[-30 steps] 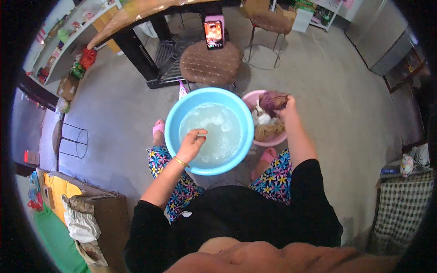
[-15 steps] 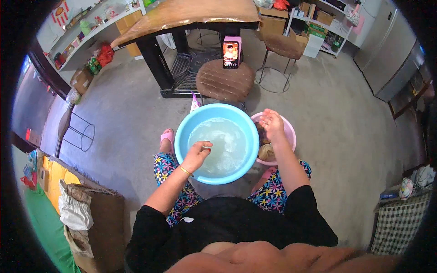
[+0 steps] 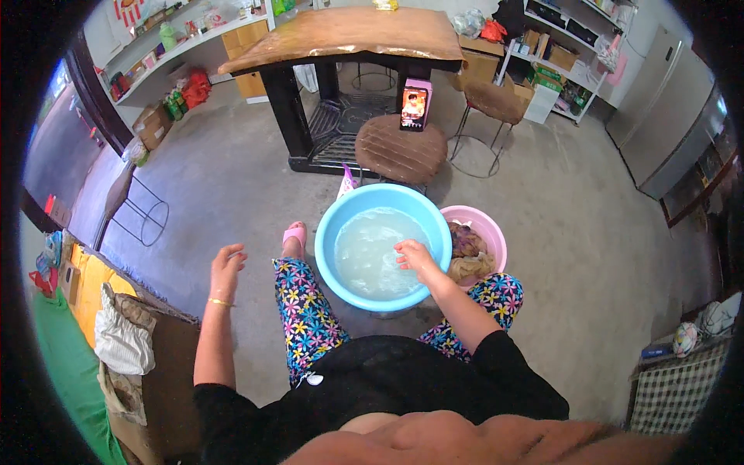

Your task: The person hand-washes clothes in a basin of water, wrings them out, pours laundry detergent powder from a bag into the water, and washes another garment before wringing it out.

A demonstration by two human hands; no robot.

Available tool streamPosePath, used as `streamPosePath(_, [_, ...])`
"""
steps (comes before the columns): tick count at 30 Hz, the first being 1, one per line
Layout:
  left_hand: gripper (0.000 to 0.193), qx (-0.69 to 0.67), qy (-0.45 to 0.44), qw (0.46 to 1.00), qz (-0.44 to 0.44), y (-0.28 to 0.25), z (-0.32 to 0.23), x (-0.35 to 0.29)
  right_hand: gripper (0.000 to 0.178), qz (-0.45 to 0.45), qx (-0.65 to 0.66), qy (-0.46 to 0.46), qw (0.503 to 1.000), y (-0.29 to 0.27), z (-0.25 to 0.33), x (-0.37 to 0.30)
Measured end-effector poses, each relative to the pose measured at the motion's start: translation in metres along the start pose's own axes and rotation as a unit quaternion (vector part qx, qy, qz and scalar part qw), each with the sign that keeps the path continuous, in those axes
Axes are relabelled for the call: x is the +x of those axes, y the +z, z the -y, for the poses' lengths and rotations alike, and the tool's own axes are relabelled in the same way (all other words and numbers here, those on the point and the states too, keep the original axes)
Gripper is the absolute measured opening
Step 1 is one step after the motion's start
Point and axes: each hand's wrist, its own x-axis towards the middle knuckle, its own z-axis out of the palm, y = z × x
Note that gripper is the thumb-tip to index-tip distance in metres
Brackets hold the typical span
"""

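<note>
Between my knees stands a large blue basin (image 3: 328, 273) with cloudy, whitish water (image 3: 376, 256) in it. My right hand (image 3: 415, 256) hovers over the right side of the water, fingers apart and holding nothing. Out to the left, above the floor and away from the basin, my left hand (image 3: 227, 267) is raised with loosely bent fingers and nothing in them. A gold bracelet (image 3: 221, 302) circles that wrist. Partly behind the blue basin on the right sits a pink basin (image 3: 498, 235), in which brown and tan wet-looking cloths (image 3: 470, 266) lie.
A brown padded stool (image 3: 401, 151) with an upright phone (image 3: 415, 106) on it stands just beyond the basin. Behind it is a wooden-topped table (image 3: 349, 35). A pink-and-white packet (image 3: 346, 182) stands by the stool. A cardboard box (image 3: 174, 380) is at my left.
My left hand has swung from over the blue basin out to the left. My right hand has moved from above the pink basin to over the water. The view has shifted slightly.
</note>
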Motion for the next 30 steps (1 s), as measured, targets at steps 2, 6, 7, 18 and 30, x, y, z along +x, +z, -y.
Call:
streamPosePath(2, [0.025, 0.000, -0.016, 0.999, -0.052, -0.039, 0.020, -0.004, 0.022, 0.009, -0.020, 0.002, 1.000, 0.004, -0.006, -0.002])
streamPosePath(6, [0.025, -0.005, -0.042, 0.988, -0.148, -0.110, 0.049, -0.033, 0.021, 0.010, -0.056, 0.007, 0.998, 0.009, -0.017, -0.003])
streamPosePath(7, [0.025, 0.000, -0.053, 0.984, -0.171, -0.123, 0.053, -0.042, 0.019, 0.011, -0.061, 0.014, 0.998, 0.010, -0.018, -0.005])
streamPosePath(18, [0.021, -0.057, -0.134, 0.955, -0.258, -0.197, 0.145, -0.119, 0.022, -0.008, -0.043, 0.048, 0.998, 0.010, -0.023, -0.009])
streamPosePath(30, [0.027, -0.029, -0.196, 0.929, -0.313, -0.207, 0.149, -0.195, 0.028, 0.018, -0.075, 0.071, 0.995, 0.018, -0.025, 0.019])
